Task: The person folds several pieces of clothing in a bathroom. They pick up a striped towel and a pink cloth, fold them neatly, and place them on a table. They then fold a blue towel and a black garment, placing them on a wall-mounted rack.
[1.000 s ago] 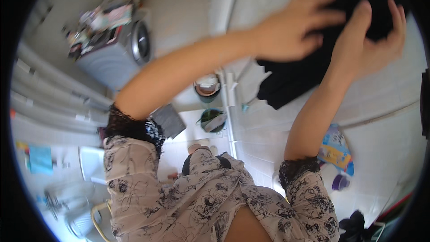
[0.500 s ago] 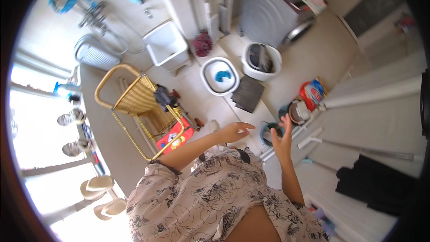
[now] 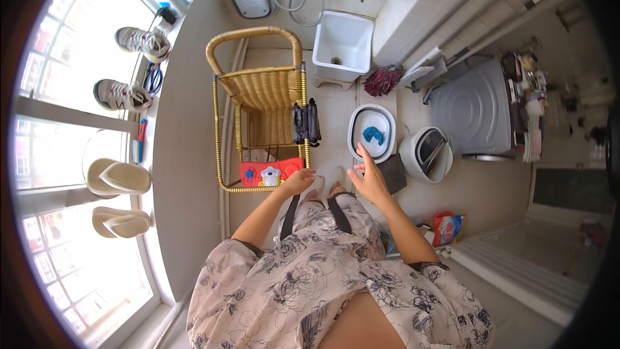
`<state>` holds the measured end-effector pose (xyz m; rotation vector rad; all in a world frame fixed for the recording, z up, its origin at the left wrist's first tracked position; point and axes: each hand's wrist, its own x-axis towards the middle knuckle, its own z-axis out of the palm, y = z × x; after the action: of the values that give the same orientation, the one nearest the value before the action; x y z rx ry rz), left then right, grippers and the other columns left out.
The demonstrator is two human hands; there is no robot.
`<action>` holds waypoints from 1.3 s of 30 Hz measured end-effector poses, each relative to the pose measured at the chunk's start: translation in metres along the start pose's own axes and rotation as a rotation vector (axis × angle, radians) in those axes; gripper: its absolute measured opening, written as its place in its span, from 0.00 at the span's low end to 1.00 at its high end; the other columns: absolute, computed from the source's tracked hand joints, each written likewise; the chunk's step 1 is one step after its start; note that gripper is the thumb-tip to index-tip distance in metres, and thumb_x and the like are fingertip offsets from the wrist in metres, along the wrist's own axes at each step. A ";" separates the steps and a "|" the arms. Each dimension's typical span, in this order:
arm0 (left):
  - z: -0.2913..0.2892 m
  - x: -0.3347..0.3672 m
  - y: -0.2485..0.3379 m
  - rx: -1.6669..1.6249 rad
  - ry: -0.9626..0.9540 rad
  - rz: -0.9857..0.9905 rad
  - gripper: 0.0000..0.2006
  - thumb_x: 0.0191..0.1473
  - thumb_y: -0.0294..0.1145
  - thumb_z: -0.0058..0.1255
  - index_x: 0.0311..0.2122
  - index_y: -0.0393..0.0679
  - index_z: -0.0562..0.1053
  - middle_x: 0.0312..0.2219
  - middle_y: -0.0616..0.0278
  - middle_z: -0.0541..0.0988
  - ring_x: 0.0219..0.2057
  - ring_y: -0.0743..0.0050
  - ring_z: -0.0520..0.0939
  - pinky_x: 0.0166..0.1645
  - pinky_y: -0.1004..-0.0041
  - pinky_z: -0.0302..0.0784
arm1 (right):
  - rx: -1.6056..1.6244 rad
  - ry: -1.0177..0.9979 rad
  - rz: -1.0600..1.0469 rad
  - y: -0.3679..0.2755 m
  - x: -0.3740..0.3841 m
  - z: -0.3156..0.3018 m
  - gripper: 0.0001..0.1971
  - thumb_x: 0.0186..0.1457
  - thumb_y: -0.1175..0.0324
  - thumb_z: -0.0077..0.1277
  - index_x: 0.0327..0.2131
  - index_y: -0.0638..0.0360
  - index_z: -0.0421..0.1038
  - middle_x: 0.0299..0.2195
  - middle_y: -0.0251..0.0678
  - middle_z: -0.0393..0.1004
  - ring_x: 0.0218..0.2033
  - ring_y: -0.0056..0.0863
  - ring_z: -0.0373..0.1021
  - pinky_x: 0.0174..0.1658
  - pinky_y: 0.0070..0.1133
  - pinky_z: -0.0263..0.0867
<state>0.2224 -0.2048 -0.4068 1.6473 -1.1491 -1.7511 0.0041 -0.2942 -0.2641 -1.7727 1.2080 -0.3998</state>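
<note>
My left hand (image 3: 298, 182) is empty, fingers loosely stretched, beside the red cartoon panel (image 3: 255, 173) on a rattan chair (image 3: 271, 84). Whether it touches the panel I cannot tell. My right hand (image 3: 371, 179) is raised with its fingers apart and holds nothing. Beyond it on the floor sits a white basin (image 3: 372, 108) with a blue cloth (image 3: 372, 134) inside. A dark grey mat (image 3: 392, 174) lies partly behind my right hand. A black folded bundle (image 3: 306, 123) hangs on the chair's right side.
A white bin (image 3: 434, 171) with dark contents stands right of the basin. Behind are a white sink (image 3: 342, 42), a dark red mop head (image 3: 383, 81) and a grey washing machine (image 3: 475, 106). Sneakers (image 3: 123, 95) and pale slippers (image 3: 119, 176) line the window sill at left.
My view has swung left, bringing the chair and window sill closer to the middle. My hands are farther apart, the left now near the chair's red panel. Both stay empty.
</note>
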 end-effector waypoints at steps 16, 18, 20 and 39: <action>0.002 0.098 -0.020 -0.939 0.701 -0.429 0.27 0.55 0.42 0.44 0.53 0.32 0.61 0.48 0.51 0.69 0.50 0.68 0.70 0.52 0.74 0.63 | -0.191 -0.455 0.048 0.097 0.270 0.109 0.48 0.39 0.54 0.60 0.57 0.68 0.44 0.56 0.55 0.52 0.58 0.45 0.51 0.59 0.30 0.48; 0.002 0.115 -0.023 -0.848 0.750 -0.509 0.24 0.56 0.44 0.42 0.52 0.36 0.64 0.43 0.56 0.72 0.41 0.72 0.73 0.44 0.75 0.67 | -0.275 -0.519 -0.034 0.112 0.295 0.118 0.45 0.37 0.52 0.60 0.55 0.66 0.51 0.53 0.52 0.57 0.55 0.44 0.54 0.56 0.31 0.51; 0.004 0.129 -0.035 -0.869 0.761 -0.604 0.25 0.55 0.49 0.40 0.47 0.37 0.70 0.38 0.57 0.75 0.37 0.71 0.75 0.41 0.73 0.68 | -0.321 -0.651 -0.146 0.120 0.311 0.123 0.41 0.36 0.49 0.60 0.51 0.64 0.56 0.49 0.49 0.61 0.52 0.45 0.56 0.54 0.35 0.54; -0.029 0.137 -0.025 -1.670 0.913 -0.483 0.28 0.43 0.44 0.60 0.45 0.37 0.66 0.38 0.60 0.74 0.41 0.67 0.72 0.49 0.71 0.64 | -0.632 -0.895 -0.369 0.118 0.304 0.099 0.18 0.32 0.67 0.63 0.32 0.57 0.73 0.37 0.41 0.68 0.42 0.40 0.64 0.44 0.30 0.63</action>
<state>0.2324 -0.3089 -0.5032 1.1631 1.0092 -1.0884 0.1476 -0.5160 -0.4792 -2.3195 0.3602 0.6081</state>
